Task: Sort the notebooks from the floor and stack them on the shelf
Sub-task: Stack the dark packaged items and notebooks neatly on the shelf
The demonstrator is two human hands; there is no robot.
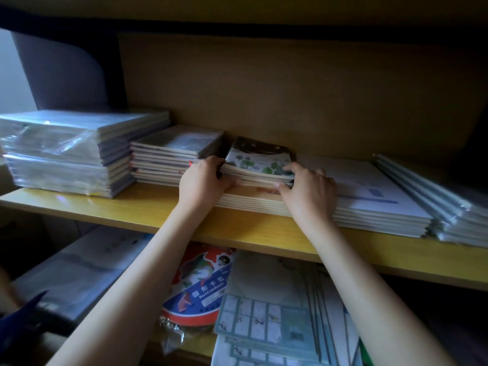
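- The tree-cover notebooks (260,165) lie on the middle of the shelf (132,215), on top of a wider tan stack (250,200).
- The left hand (204,178) curls round their left edge. The right hand (309,191) pinches their near right corner, fingers on the cover and thumb at the edge.
- I judge this batch to be placed and only being squared up.
- Much is sorted: a wrapped pile (66,151) at far left, a grey-cover stack (171,154) beside it, a white-cover stack (369,196) and a wrapped stack (435,202) to the right.
- The floor is out of view, so what remains cannot be told.
- The only legible writing is on a round pack (200,283) on the lower level: "圆形卡纸" over "Round cardboard". The notebook covers are too blurred to read.
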